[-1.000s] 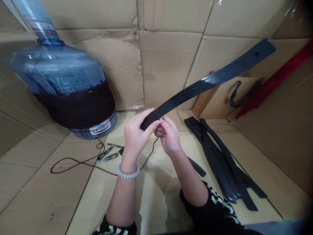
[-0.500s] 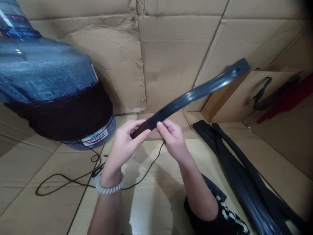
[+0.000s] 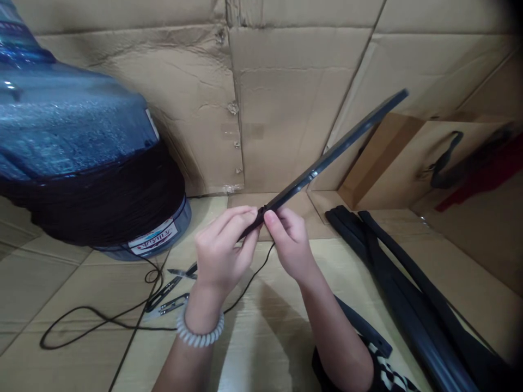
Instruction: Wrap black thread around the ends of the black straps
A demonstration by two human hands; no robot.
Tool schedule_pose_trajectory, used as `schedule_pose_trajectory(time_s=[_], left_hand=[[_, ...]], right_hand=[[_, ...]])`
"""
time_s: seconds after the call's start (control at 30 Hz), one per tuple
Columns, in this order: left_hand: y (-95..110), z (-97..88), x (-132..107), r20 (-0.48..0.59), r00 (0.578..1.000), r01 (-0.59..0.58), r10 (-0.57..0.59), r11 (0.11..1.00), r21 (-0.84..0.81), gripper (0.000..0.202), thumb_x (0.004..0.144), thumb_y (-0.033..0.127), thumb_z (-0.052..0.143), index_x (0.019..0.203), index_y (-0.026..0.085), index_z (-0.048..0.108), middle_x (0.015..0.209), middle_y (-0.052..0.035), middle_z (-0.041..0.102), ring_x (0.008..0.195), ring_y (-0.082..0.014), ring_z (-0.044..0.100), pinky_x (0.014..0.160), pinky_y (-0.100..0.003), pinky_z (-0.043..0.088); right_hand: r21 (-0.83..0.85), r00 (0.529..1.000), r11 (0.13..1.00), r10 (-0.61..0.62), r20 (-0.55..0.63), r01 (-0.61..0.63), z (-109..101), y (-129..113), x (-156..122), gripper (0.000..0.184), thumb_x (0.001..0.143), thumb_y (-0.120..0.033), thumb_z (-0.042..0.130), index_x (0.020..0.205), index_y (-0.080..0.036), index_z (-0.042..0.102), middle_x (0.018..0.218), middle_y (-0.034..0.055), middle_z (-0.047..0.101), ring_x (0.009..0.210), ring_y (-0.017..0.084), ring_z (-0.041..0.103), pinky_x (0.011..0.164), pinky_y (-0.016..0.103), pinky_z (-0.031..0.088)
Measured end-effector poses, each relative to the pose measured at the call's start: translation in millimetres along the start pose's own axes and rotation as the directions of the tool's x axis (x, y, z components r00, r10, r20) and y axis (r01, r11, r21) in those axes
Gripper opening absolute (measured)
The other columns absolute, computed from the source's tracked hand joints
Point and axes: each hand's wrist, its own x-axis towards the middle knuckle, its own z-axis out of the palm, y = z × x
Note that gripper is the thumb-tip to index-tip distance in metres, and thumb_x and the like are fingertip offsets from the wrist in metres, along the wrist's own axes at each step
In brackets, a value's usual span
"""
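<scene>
A long, flat, dark strip (image 3: 329, 157), slightly curved and glossy, slants up to the right from between my hands. My left hand (image 3: 224, 247) is closed around its lower end, which is wrapped in dark cord. Just above, my right hand (image 3: 289, 242) pinches the strip at the edge of the wrapping. A thin dark cord (image 3: 261, 267) hangs from my right fingers and runs left behind my left wrist in a loose loop. It leads to a large blue water bottle (image 3: 77, 114) with a thick band of the same dark cord (image 3: 106, 201) wound round it.
Thread snips (image 3: 163, 296) lie on the table left of my left wrist. Several black strips (image 3: 402, 294) are piled at the right, and another dark strip (image 3: 363, 326) is partly under my right forearm. A paper bag (image 3: 392, 158) leans by the cardboard wall (image 3: 286, 109).
The strip has turned from its broad face to its narrow edge. My left hand has rolled over it and shifted right. More of the snips now shows.
</scene>
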Motion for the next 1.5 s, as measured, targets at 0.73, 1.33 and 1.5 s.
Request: schedule_pose_trajectory(time_s=[0.73,1.33,1.5], left_hand=[[-18.6,-19.3,-7.7,0.771,0.556,0.794,-0.309,0.471,-0.384,0.035,0.093,0.05,0.04,0.089,0.017,0.05,0.072,0.0012,0.048,0.061,-0.0079,0.042,0.052,-0.02,0.036],[-10.5,-19.8,0.4,0.221,0.969,0.031,-0.105,0.949,0.315,0.017,0.088,0.033,0.058,0.094,0.017,0.06,0.082,-0.003,0.064,0.073,-0.0146,0.059,0.065,-0.025,0.041],[1.6,-11.3,0.8,0.163,0.987,-0.068,-0.005,0.895,0.441,0.009,0.088,0.027,0.059,0.086,0.019,0.062,0.081,-0.002,0.068,0.071,-0.0153,0.059,0.063,-0.028,0.039]], right_hand=[[0.01,0.981,1.0,0.005,0.194,-0.007,-2.8,11.7,-1.5,0.029,0.091,-0.046,0.053,0.103,-0.02,0.056,0.073,-0.0006,0.054,0.058,0.01,0.054,0.055,0.022,0.044],[-0.416,0.995,0.904,-0.098,0.027,0.1,-5.4,-7.6,2.5,0.026,0.095,-0.027,0.044,0.074,-0.015,0.051,0.058,-0.0036,0.04,0.055,0.007,0.038,0.055,0.022,0.028],[-0.338,0.995,0.936,-0.089,0.055,0.102,-8.0,-5.2,1.4,0.024,0.093,-0.034,0.049,0.078,-0.015,0.053,0.058,-0.0038,0.039,0.051,0.008,0.036,0.051,0.023,0.027]])
